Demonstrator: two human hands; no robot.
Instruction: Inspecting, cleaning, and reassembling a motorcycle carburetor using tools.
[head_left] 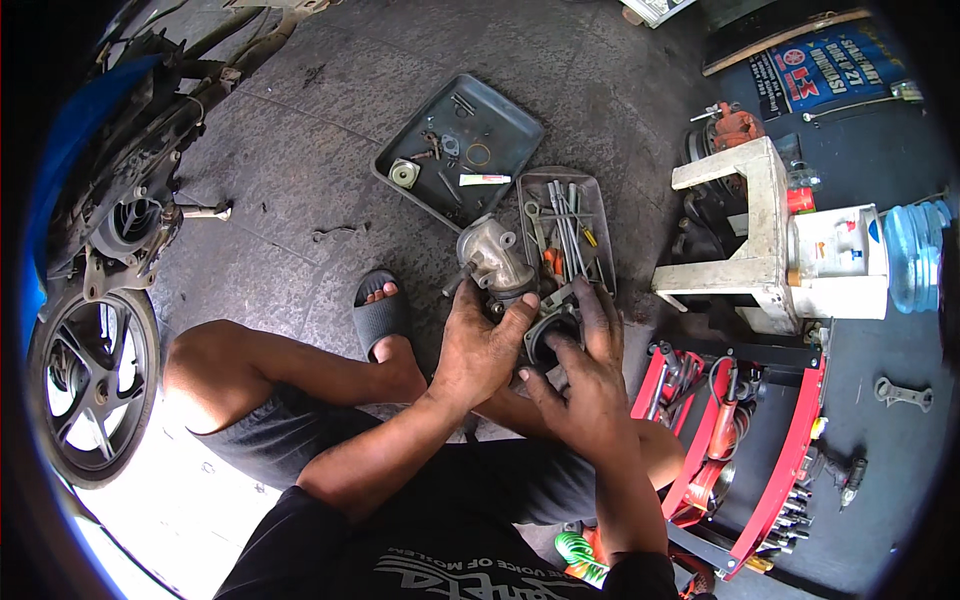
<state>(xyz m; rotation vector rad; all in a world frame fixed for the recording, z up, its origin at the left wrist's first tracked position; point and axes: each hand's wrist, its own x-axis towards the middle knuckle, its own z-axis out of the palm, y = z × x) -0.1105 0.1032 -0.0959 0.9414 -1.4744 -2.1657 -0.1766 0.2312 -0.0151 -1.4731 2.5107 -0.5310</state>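
Note:
My left hand (478, 345) is closed round the lower end of a grey cast-metal elbow pipe (493, 255), which looks like an intake pipe. Just right of it, my right hand (588, 375) grips a dark metal housing with a round bore (550, 335), like a throttle body. Its fingers lie across the rim and bore. Both pieces are held close together above my lap; whether they are joined is hidden by my fingers. Beyond them lies a grey tray (400, 130) with small parts, including a square metal cover (404, 173), a gasket (450, 146) and a white tube (484, 179).
A smaller tray (597, 200) holds wrenches and screwdrivers. On the right stand a white wooden stool (730, 270), a red tool rack (775, 460) and a blue water bottle (912, 258). A motorcycle wheel (95, 390) is at left. My sandalled foot (385, 315) rests on the floor.

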